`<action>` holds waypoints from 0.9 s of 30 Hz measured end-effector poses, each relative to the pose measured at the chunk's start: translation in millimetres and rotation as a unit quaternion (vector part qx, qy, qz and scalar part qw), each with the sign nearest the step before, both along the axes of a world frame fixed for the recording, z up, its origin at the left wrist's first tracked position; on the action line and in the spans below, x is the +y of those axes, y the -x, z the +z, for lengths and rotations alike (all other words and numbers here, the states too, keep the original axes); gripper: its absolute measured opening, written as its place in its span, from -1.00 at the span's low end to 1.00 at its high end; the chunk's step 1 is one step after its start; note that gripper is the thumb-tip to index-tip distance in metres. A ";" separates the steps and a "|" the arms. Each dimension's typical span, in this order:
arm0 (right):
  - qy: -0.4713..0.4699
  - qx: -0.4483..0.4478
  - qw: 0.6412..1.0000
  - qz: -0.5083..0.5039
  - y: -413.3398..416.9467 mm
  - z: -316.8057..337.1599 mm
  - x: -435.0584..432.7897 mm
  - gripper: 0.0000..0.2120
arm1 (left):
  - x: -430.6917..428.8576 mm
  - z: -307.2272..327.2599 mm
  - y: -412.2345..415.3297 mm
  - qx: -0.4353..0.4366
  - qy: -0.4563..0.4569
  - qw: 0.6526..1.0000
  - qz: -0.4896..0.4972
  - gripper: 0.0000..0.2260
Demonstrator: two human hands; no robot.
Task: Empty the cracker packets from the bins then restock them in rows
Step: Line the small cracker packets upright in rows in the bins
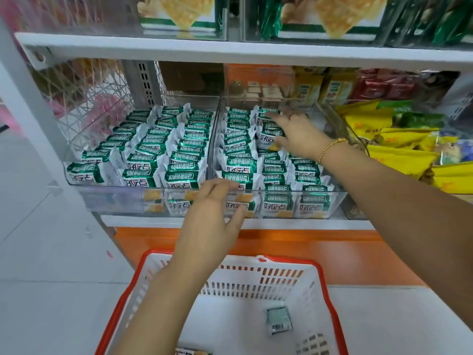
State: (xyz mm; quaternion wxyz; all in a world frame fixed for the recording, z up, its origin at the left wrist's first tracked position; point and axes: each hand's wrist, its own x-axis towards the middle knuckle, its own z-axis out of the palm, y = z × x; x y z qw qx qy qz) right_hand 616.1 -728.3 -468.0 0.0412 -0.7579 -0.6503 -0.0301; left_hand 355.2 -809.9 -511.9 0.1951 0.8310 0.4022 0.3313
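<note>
Two clear plastic bins stand side by side on a white shelf. The left bin point(76, 187) holds three tidy rows of green-and-white cracker packets point(148, 149). The right bin point(337, 198) holds rows of the same packets point(277, 172), with bare room at its back right. My right hand point(299, 135) reaches deep into the right bin, fingers spread and resting on the packets in the middle row. My left hand point(217, 208) lies on the right bin's front rim, fingers touching the front-left packet. A white basket with a red rim point(330, 290) below holds two loose packets point(279, 320).
Yellow and green snack bags point(399, 147) fill the bin to the right. An upper shelf point(230, 51) carries cracker boxes close above the bins. A wire rack point(84, 98) stands to the left. An orange ledge point(294, 242) runs under the shelf.
</note>
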 end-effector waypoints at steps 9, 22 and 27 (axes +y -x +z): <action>-0.096 0.187 0.942 0.260 80.6 19.8 -123.5 -0.60 | -12.2 -71.9 44.7 -0.055 0.130 0.987 0.075 -0.65; 0.400 0.080 0.913 0.026 76.9 -310.1 -166.2 -0.60 | -41.5 -280.9 127.3 0.115 0.427 0.857 0.265 -0.76; 0.387 0.042 0.921 -0.001 79.2 -357.9 -184.8 -0.48 | -26.3 -306.4 120.9 0.130 0.385 0.868 0.284 -0.51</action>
